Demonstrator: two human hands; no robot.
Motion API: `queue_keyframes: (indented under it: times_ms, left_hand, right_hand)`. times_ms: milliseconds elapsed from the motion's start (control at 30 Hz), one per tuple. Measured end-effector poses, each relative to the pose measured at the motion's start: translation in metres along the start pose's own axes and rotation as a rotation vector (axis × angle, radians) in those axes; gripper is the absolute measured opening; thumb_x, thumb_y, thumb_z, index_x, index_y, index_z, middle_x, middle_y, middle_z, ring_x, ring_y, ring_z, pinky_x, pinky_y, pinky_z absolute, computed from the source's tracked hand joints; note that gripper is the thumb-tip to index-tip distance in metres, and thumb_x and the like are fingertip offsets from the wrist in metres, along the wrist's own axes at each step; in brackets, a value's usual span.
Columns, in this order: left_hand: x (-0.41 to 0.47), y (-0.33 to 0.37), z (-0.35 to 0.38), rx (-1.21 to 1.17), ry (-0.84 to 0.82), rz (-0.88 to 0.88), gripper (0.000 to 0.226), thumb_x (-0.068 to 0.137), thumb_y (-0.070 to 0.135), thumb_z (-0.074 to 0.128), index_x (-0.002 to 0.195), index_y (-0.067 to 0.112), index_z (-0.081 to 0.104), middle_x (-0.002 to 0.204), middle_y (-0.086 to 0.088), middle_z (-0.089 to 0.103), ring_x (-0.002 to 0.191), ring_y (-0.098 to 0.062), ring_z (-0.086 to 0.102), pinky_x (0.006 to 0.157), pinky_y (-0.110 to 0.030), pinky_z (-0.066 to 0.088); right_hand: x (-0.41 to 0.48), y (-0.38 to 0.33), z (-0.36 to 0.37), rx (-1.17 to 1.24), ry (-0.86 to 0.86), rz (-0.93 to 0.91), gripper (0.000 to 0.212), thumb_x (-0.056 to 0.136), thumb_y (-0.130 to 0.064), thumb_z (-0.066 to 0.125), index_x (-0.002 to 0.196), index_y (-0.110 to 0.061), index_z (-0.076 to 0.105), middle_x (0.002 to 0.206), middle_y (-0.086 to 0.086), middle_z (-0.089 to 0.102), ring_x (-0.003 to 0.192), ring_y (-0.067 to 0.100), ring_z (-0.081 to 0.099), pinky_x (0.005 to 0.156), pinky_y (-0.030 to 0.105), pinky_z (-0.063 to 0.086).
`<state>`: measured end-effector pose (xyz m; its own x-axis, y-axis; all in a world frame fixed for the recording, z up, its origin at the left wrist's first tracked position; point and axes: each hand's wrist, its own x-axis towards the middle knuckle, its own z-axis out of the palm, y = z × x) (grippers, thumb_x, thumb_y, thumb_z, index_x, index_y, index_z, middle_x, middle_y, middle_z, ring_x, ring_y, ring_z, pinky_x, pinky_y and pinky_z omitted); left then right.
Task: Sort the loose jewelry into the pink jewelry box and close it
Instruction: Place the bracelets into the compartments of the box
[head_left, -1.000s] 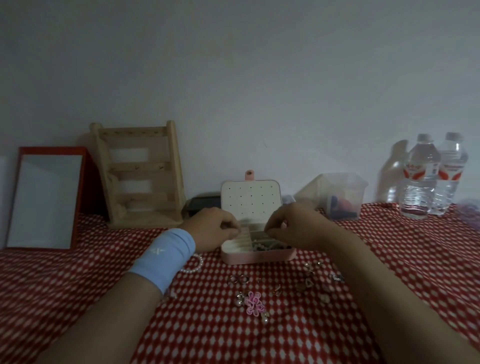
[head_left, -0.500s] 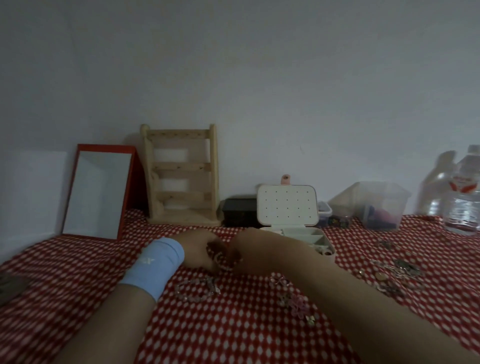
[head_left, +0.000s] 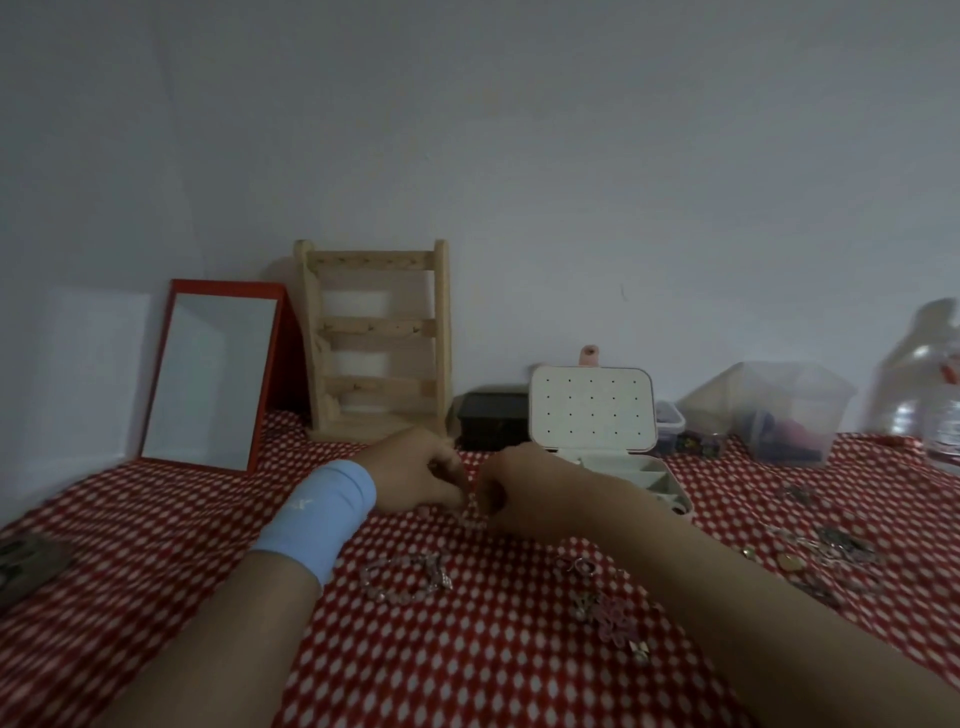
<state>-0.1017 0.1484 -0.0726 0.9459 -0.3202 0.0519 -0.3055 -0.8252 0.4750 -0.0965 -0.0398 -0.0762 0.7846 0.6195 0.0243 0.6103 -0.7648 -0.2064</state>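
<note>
surface: red checked tablecloth (head_left: 467, 675) | on it: pink jewelry box (head_left: 592, 410), mirror (head_left: 208, 379), wooden rack (head_left: 374, 338), beaded bracelet (head_left: 405, 577)

Pink jewelry box (head_left: 613, 457) sits open, dotted cream lid upright. A beaded bracelet (head_left: 408, 578) lies on the checked cloth, a pink flower charm (head_left: 615, 621) nearby, more loose pieces (head_left: 826, 551) far right.

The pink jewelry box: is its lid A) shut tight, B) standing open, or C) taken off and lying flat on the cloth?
B: the pink jewelry box has its dotted white lid standing upright behind the tray, so the compartments inside show.
</note>
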Motion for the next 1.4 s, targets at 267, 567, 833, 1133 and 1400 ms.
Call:
queue_keyframes:
  times_ms: [267, 567, 833, 1133, 1400]
  left_hand:
    - [0.022, 0.046, -0.017, -0.292, 0.172, 0.046, 0.005, 0.087, 0.007, 0.070, 0.092, 0.008, 0.069, 0.075, -0.005, 0.071, 0.059, -0.006, 0.066, 0.057, -0.019, 0.053]
    - [0.089, 0.092, 0.023, -0.359, 0.142, 0.106, 0.011, 0.083, 0.005, 0.075, 0.093, 0.010, 0.072, 0.086, -0.008, 0.072, 0.075, -0.014, 0.070, 0.071, -0.026, 0.060]
    - [0.131, 0.095, 0.058, -0.186, 0.188, 0.115, 0.012, 0.079, 0.015, 0.079, 0.090, 0.020, 0.079, 0.085, 0.012, 0.074, 0.075, 0.003, 0.067, 0.073, -0.010, 0.051]
    - [0.130, 0.088, 0.069, 0.039, 0.137, 0.180, 0.009, 0.083, 0.023, 0.076, 0.092, 0.023, 0.076, 0.083, 0.018, 0.063, 0.077, 0.004, 0.057, 0.070, -0.007, 0.038]
    - [0.120, 0.090, 0.058, 0.103, 0.086, 0.185, 0.018, 0.088, 0.026, 0.070, 0.105, 0.021, 0.075, 0.096, 0.011, 0.067, 0.088, -0.003, 0.059, 0.083, -0.015, 0.044]
  right_hand:
    - [-0.023, 0.046, -0.067, 0.357, 0.208, 0.081, 0.019, 0.095, -0.012, 0.065, 0.113, -0.012, 0.069, 0.093, 0.004, 0.076, 0.068, 0.013, 0.074, 0.049, 0.024, 0.054]
    - [-0.044, 0.130, -0.088, 0.470, 0.220, 0.229, 0.013, 0.087, 0.000, 0.073, 0.096, -0.009, 0.072, 0.079, 0.010, 0.076, 0.071, 0.021, 0.076, 0.058, 0.027, 0.060]
    - [-0.032, 0.169, -0.072, 0.215, 0.221, 0.270, 0.016, 0.084, -0.012, 0.079, 0.082, -0.027, 0.072, 0.081, -0.011, 0.071, 0.069, 0.000, 0.069, 0.068, 0.015, 0.055]
    - [-0.026, 0.172, -0.053, 0.043, 0.145, 0.313, 0.007, 0.078, -0.030, 0.081, 0.084, -0.034, 0.080, 0.082, -0.019, 0.074, 0.081, 0.001, 0.067, 0.083, 0.031, 0.059]
    - [-0.021, 0.168, -0.052, -0.043, 0.101, 0.268, 0.012, 0.081, -0.032, 0.074, 0.074, -0.040, 0.077, 0.083, -0.016, 0.072, 0.080, 0.007, 0.067, 0.081, 0.038, 0.061]
